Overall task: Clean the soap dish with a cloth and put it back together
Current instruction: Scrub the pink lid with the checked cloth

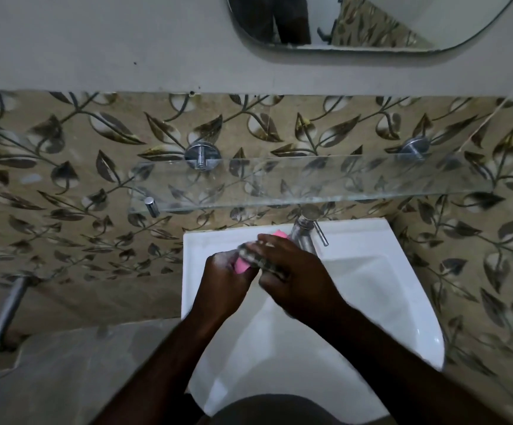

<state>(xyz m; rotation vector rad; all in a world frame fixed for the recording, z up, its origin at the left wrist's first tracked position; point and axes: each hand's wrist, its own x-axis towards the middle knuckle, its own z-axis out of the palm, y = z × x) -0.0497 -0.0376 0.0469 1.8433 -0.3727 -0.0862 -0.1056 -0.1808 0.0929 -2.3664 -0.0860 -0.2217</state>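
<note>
As left hand (223, 273) grips one dish (242, 267), right hand (293, 271), one cloth (256, 259)

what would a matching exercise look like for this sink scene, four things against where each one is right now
Things
1. pink soap dish
2. cloth
3. tap
4. glass shelf

Places
a. mounted above the basin
b. gripped in the left hand
c. standing at the back rim of the basin
d. held by the right hand against the dish

Pairs: 1-b, 2-d, 3-c, 4-a
</note>
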